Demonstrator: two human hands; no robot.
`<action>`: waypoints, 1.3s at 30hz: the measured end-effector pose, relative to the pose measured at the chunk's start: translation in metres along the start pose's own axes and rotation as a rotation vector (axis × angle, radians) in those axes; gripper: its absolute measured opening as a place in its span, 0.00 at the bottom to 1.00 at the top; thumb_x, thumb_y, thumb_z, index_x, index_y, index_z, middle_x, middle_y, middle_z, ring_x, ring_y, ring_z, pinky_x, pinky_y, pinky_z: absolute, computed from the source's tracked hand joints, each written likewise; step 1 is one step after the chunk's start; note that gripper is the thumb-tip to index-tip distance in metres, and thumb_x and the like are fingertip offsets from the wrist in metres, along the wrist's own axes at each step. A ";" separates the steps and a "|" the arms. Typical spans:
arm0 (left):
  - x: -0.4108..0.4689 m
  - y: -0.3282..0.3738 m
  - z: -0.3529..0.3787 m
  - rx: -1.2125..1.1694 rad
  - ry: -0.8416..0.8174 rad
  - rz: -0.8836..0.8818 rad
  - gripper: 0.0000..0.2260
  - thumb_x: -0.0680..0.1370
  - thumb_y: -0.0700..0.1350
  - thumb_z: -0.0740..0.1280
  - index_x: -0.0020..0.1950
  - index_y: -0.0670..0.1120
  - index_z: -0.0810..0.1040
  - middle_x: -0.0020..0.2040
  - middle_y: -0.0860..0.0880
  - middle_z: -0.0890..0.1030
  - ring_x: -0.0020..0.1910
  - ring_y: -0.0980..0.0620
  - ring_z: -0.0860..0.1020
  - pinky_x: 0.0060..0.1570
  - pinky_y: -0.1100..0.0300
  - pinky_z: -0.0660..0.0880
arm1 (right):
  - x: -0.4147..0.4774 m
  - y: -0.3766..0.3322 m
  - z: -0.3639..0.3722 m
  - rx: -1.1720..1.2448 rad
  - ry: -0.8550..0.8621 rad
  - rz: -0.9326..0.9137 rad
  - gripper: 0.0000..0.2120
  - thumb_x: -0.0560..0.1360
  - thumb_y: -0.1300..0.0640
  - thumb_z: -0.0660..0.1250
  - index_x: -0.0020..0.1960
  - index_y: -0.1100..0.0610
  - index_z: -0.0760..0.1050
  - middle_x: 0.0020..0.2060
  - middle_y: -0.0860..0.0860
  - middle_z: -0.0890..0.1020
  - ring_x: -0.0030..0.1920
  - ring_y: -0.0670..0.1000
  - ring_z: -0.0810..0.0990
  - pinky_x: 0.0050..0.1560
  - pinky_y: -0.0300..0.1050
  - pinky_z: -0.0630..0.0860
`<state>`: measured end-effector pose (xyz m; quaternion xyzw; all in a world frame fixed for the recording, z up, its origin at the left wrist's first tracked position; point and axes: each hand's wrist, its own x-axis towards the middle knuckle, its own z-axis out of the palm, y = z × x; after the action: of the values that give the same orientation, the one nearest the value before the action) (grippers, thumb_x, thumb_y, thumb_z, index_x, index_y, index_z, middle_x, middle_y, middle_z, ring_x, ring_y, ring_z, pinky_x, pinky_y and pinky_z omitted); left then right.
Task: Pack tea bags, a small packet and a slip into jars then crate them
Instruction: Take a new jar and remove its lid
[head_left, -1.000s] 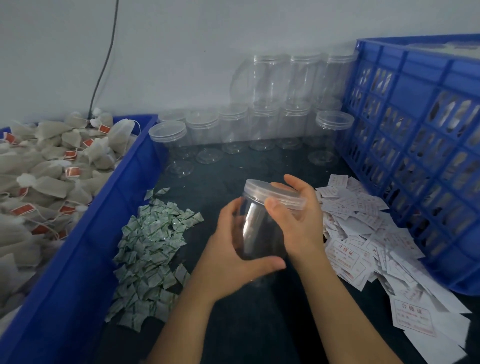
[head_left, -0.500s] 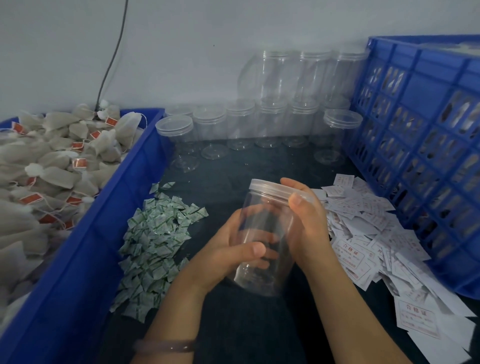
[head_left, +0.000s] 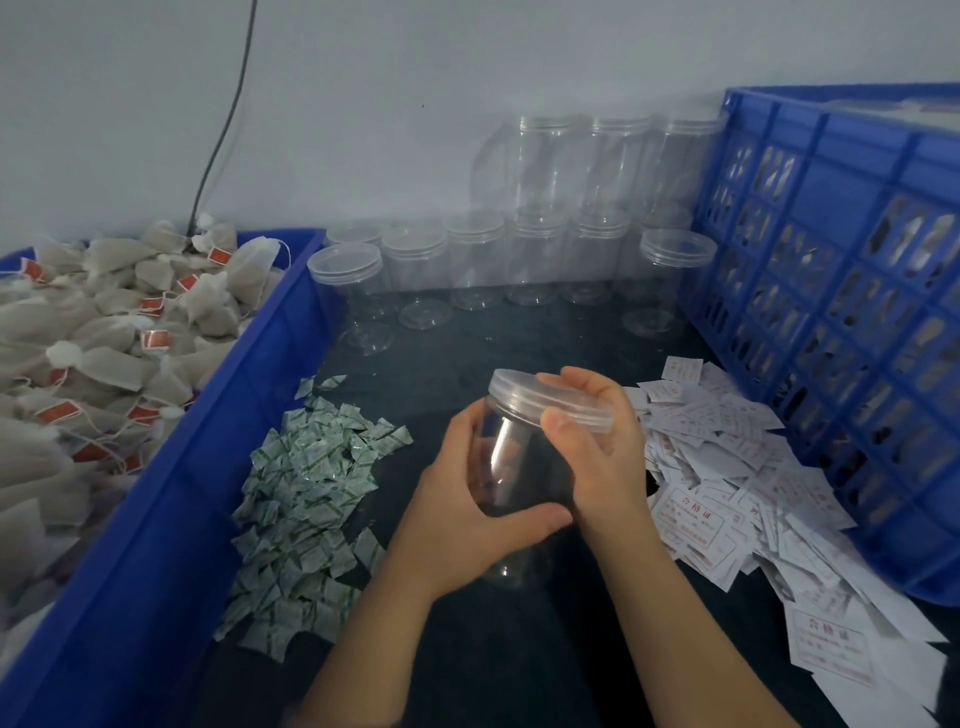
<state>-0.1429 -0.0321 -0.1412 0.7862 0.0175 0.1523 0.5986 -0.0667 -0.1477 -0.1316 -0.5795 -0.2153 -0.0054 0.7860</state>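
An empty clear plastic jar (head_left: 511, 457) is held tilted over the dark table, just in front of me. My left hand (head_left: 462, 525) grips its body from the left, thumb across the front. My right hand (head_left: 597, 447) grips the clear lid (head_left: 540, 397) at the jar's mouth, fingers curled over its rim. Tea bags (head_left: 104, 338) with red tags fill the blue bin (head_left: 171, 519) on the left. A heap of small green-and-white packets (head_left: 306, 499) lies left of the jar. White slips (head_left: 737, 478) with red print are piled to the right.
Several empty lidded jars (head_left: 524, 260) stand in rows along the back wall, some stacked. A tall blue lattice crate (head_left: 841, 291) stands at the right. A black cable (head_left: 223, 124) runs down the wall behind the bin.
Both hands have turned the jar and lid while holding them; the jar tilted and shifted slightly. My view has moved a little; nothing else on the table has moved.
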 end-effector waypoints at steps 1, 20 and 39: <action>0.001 0.000 -0.003 -0.047 -0.034 -0.026 0.38 0.60 0.55 0.79 0.68 0.59 0.68 0.58 0.56 0.80 0.57 0.52 0.80 0.53 0.56 0.78 | 0.001 0.002 -0.001 0.030 -0.010 0.022 0.27 0.59 0.44 0.71 0.56 0.51 0.74 0.52 0.49 0.84 0.51 0.47 0.83 0.48 0.40 0.79; -0.002 0.003 -0.014 -0.136 -0.014 0.012 0.37 0.63 0.55 0.75 0.70 0.51 0.68 0.62 0.52 0.79 0.62 0.54 0.78 0.57 0.61 0.76 | 0.004 -0.005 -0.005 -0.005 -0.034 -0.025 0.27 0.58 0.46 0.73 0.54 0.56 0.74 0.45 0.43 0.84 0.44 0.44 0.83 0.43 0.36 0.78; 0.003 0.001 -0.018 -0.398 -0.056 -0.129 0.34 0.62 0.57 0.77 0.64 0.45 0.73 0.57 0.45 0.82 0.58 0.44 0.80 0.53 0.54 0.78 | 0.004 0.003 -0.002 0.126 -0.053 0.095 0.26 0.57 0.44 0.71 0.51 0.55 0.76 0.44 0.50 0.85 0.44 0.51 0.83 0.45 0.46 0.79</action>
<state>-0.1446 -0.0149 -0.1356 0.6535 0.0207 0.0924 0.7510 -0.0614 -0.1476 -0.1333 -0.5385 -0.2079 0.0608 0.8143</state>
